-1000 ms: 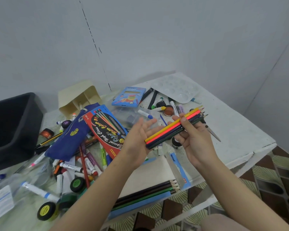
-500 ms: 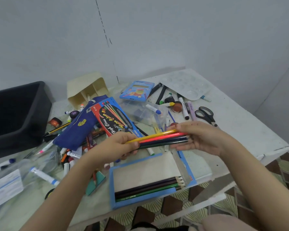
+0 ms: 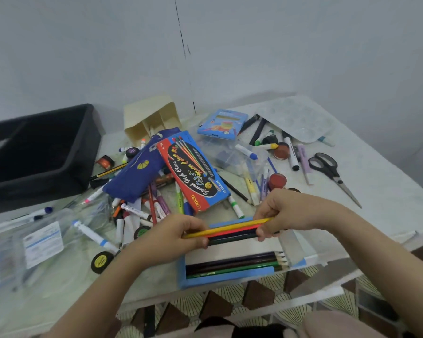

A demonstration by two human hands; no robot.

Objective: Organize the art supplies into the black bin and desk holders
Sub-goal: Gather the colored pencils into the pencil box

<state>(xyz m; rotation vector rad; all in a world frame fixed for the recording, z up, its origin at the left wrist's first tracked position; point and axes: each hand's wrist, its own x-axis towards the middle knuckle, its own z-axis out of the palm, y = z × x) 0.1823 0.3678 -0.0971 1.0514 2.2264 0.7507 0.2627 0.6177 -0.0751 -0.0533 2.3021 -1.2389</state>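
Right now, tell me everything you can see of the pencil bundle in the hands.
The bundle of coloured pencils is a tight row: yellow on top, then red, then dark ones, at least four; the exact count is unclear. It lies almost level, rising slightly to the right, over the open blue box. The left hand grips one end, the right hand the other, covering much of both ends. Contact with the box cannot be told.

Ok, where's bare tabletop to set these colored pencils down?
Bare table right of the scissors, out to the edge, and between the scissors and the right hand. Crowded around the blue pouch and the Nikki pencil box.
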